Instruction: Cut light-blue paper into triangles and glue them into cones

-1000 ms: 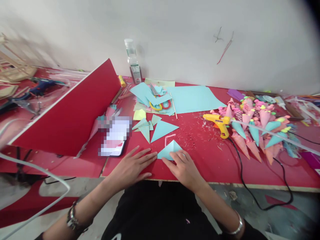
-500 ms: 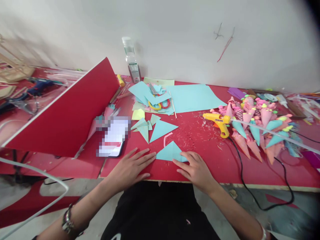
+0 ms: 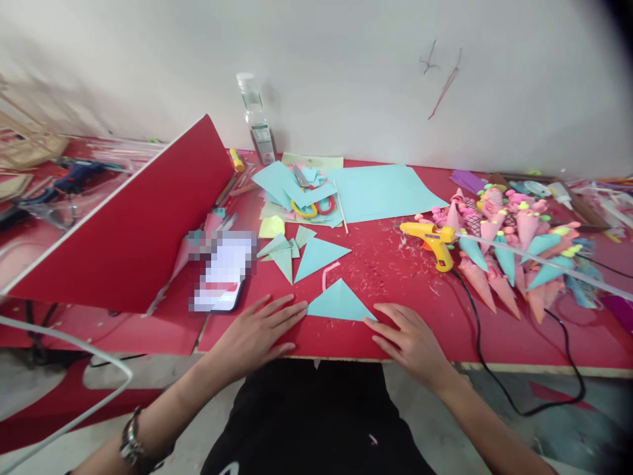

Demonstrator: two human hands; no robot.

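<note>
A light-blue folded paper triangle (image 3: 340, 303) lies flat near the table's front edge, its peak pointing away from me. My left hand (image 3: 267, 330) rests flat with fingers stretched out, the fingertips at the triangle's left corner. At the right corner, the fingertips of my right hand (image 3: 408, 338) touch the paper, fingers spread. Just beyond lie a thin pink paper strip (image 3: 326, 274), another blue paper triangle (image 3: 320, 256) and some folded greenish paper pieces (image 3: 284, 256).
A phone (image 3: 222, 274) and a standing red board (image 3: 133, 231) are on the left. Scissors (image 3: 324, 203) lie on paper scraps behind, near a glass bottle (image 3: 260, 128). A yellow glue gun (image 3: 435, 244) with its cord and several small paper cones (image 3: 514, 251) are on the right.
My right hand has slid to the right, from the paper's right half out to its corner. My left hand has stayed in place at the left corner.
</note>
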